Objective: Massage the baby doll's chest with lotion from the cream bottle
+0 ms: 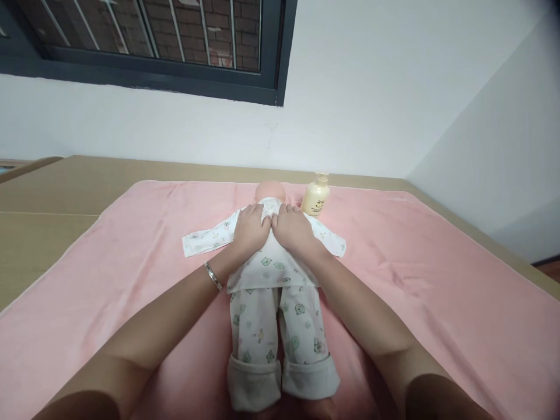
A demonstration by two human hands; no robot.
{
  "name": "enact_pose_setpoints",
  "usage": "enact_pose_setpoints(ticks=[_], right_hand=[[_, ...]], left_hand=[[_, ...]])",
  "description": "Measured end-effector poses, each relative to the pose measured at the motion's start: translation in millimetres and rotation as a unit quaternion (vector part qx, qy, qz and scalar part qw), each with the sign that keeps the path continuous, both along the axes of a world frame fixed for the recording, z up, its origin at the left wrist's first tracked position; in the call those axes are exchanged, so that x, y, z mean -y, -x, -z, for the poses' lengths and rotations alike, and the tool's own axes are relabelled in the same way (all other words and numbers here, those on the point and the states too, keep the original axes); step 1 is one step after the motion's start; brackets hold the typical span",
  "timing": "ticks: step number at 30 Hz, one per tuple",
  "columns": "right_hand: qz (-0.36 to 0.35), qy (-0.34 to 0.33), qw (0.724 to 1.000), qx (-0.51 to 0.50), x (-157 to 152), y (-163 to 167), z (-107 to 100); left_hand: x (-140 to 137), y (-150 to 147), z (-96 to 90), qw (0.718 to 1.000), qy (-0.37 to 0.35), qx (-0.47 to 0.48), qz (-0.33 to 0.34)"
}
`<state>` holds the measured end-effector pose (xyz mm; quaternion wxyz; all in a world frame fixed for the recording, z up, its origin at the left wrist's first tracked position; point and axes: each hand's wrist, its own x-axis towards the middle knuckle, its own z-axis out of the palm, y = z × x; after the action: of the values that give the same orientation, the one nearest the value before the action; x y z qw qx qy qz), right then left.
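Note:
A baby doll [273, 265] in a white printed top and trousers with turned-up cuffs lies on a pink sheet [175, 303], its head at the far end. Face down or face up, I cannot tell for certain. My left hand [252, 228] rests flat on the left side of the doll's upper body, a silver bangle [213, 276] round that wrist. On the right side of the upper body lies my right hand [292, 227], also flat. The two thumbs meet near the middle. Both sleeves spread outward past my hands.
A pale yellow pump bottle [315, 195] stands upright on the sheet, right of the doll's head. Beneath the sheet is a tan surface [56, 186] reaching the white wall [350, 105]. A dark-framed window [166, 70] with bars is at the upper left.

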<state>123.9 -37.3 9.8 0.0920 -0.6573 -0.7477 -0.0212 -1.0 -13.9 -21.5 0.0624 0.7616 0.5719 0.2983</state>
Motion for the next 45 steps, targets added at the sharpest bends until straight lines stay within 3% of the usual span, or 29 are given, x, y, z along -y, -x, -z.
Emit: enact_pose_setpoints(ticks=[4, 8, 12, 19, 23, 27, 33, 36, 41, 45], right_hand=[[-0.025, 0.021, 0.999, 0.017, 10.6, 4.3, -11.5], [-0.035, 0.039, 0.997, -0.052, -15.9, -9.5, -4.1], [-0.068, 0.058, 0.995, -0.055, -30.9, -18.3, 4.1], [-0.042, 0.011, 0.998, 0.049, 4.8, -2.5, -10.6], [-0.080, 0.017, 0.996, 0.044, -6.9, -9.1, -8.9], [-0.033, 0.032, 0.999, 0.002, -17.5, -12.9, -3.9], [-0.062, 0.031, 0.993, 0.092, 7.3, 1.6, -8.5], [-0.085, 0.022, 0.994, 0.061, -1.6, -3.5, -7.7], [-0.035, 0.024, 0.997, -0.068, -29.3, -15.5, -0.9], [-0.036, 0.008, 0.999, -0.004, -15.9, -5.7, -4.3]], left_hand=[[-2.8, 5.8, -3.2, 0.999, 0.041, -0.020, -0.011], [2.9, 3.8, -0.8, 1.000, 0.011, -0.029, 0.000], [5.4, -0.1, -1.9, 1.000, 0.015, 0.003, 0.014], [-8.3, 4.6, -7.0, 0.998, 0.063, 0.013, 0.012], [-2.8, 0.5, -0.3, 0.999, 0.028, -0.022, 0.013], [3.0, -2.6, 0.4, 1.000, -0.012, -0.016, 0.016], [-13.1, 4.3, -10.2, 0.998, 0.058, 0.008, -0.002], [-10.7, 0.7, -11.4, 0.999, 0.047, -0.023, -0.008], [-2.0, -5.6, -9.3, 0.999, -0.001, -0.040, -0.001], [-10.3, -0.4, -8.5, 0.998, 0.047, 0.009, -0.034]])
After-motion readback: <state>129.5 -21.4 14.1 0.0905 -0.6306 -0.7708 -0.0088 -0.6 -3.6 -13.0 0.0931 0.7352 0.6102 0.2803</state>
